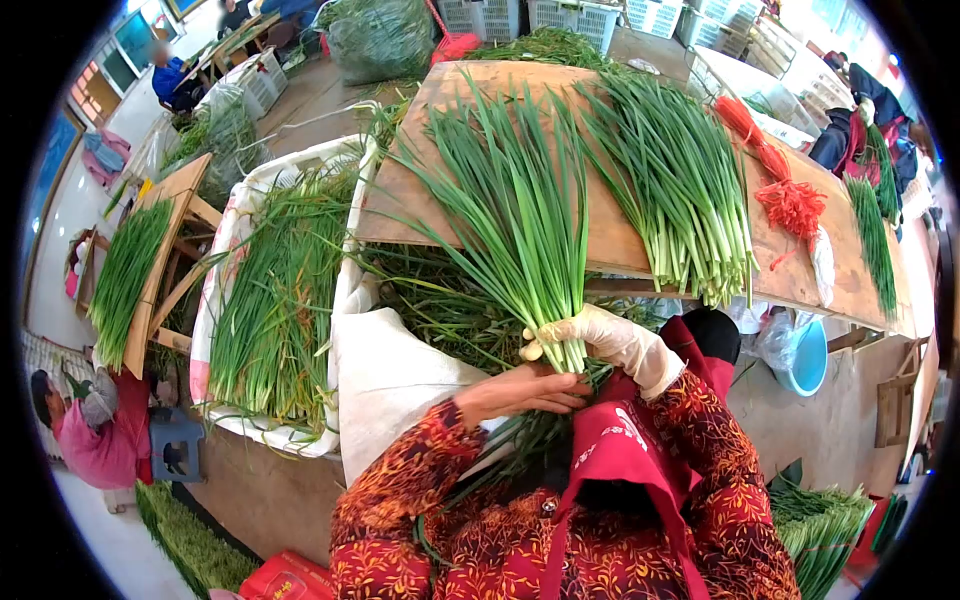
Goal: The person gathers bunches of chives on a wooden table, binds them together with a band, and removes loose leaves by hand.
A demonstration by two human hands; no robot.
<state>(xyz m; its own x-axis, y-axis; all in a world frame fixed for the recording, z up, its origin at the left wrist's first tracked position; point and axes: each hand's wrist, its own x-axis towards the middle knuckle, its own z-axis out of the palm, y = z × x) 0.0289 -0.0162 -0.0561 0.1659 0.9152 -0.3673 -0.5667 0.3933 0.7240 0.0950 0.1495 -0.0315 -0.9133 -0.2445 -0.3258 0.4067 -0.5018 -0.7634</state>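
Observation:
A bundle of long green stalks (520, 220) fans out over the wooden board (410, 190), its pale ends toward me. My right hand (600, 340), in a whitish glove, is wrapped round the bundle near those ends. Bare and flat, my left hand (525, 390) lies against the cut ends from below, fingers stretched out and pointing right. A second pile of green stalks (680, 180) rests on the board to the right. Red ties (790, 205) lie beyond that pile.
A white-rimmed crate (345, 290) of loose stalks stands left of the board. White cloth (395, 365) hangs beside my left forearm. A blue basin (803, 360) is at lower right. A person in pink (95, 430) sits at far left; another in blue (170, 80) is farther back.

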